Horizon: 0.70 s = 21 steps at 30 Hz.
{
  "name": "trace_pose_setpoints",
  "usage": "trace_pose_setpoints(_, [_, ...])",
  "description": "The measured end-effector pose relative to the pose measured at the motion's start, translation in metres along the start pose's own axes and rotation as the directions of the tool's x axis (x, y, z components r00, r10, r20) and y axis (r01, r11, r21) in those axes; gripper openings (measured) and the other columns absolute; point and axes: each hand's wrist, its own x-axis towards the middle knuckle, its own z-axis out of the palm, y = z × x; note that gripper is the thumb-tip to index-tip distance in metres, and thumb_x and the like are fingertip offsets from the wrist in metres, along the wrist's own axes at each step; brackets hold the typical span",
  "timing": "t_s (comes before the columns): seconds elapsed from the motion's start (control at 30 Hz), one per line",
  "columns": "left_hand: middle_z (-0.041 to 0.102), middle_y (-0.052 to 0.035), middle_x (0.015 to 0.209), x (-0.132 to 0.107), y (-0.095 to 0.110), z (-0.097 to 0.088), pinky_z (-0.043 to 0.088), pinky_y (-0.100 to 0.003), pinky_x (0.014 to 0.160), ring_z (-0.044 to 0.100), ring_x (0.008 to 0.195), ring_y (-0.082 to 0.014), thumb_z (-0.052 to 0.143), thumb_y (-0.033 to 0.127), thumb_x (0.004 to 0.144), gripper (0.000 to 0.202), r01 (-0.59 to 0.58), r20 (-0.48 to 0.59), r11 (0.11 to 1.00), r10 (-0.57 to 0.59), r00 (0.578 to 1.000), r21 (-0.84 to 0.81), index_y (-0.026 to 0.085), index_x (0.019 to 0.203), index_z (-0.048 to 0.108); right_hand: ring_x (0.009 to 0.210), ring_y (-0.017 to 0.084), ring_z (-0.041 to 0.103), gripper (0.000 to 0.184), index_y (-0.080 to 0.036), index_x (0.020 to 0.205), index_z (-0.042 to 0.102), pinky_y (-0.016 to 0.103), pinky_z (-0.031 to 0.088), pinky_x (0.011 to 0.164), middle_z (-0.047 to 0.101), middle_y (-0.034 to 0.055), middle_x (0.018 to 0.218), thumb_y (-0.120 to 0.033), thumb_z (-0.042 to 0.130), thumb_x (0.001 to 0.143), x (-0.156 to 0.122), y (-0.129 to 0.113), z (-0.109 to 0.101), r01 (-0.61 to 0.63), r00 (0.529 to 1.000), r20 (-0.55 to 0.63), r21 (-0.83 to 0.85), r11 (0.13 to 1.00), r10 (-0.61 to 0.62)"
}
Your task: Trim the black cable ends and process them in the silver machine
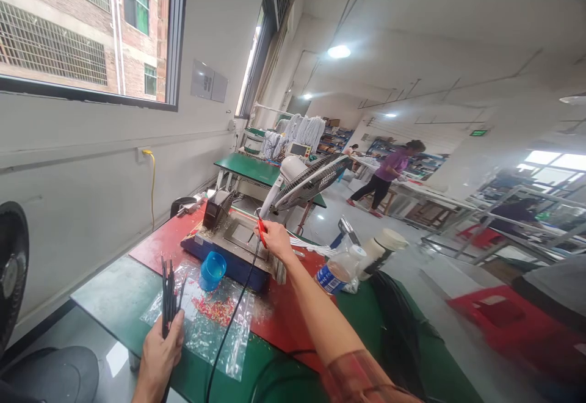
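Observation:
My left hand (160, 348) is closed round a bundle of thin black cables (168, 290) that stick up from my fist, at the near edge of the bench. My right hand (276, 239) reaches forward over the grey plate of a blue-based bench machine (231, 241). Its fingers pinch the red-tipped end of a single black cable (231, 317), which trails back toward me. A clear plastic sheet (206, 320) with several small red bits lies between my hands. A blue plastic cup (213, 270) lies on its side against the machine.
A red mat (160, 241) covers part of the green bench (105, 296). A water bottle (336, 273) and a capped container (382, 248) stand at the right. A white fan (309, 180) tilts behind the machine. Another person bends over a far table (389, 174).

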Motion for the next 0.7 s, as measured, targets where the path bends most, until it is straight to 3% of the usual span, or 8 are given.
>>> trace_pose_setpoints(0.7, [0.037,0.0103,0.047,-0.0016,0.0052,0.0017,0.023,-0.019,0.034,0.029,0.036,-0.0059,0.063,0.058,0.068,0.041,0.012,0.013,1.000,-0.012,1.000,-0.003,0.021,0.068,0.047,0.071,0.016,0.059,0.022,-0.021,0.081,0.068,0.022,0.030,0.057,0.069,0.0038,0.077,-0.034,0.050,0.083,0.0013,-0.0031,-0.0033,0.014,1.000,0.015,-0.036,0.999,-0.014])
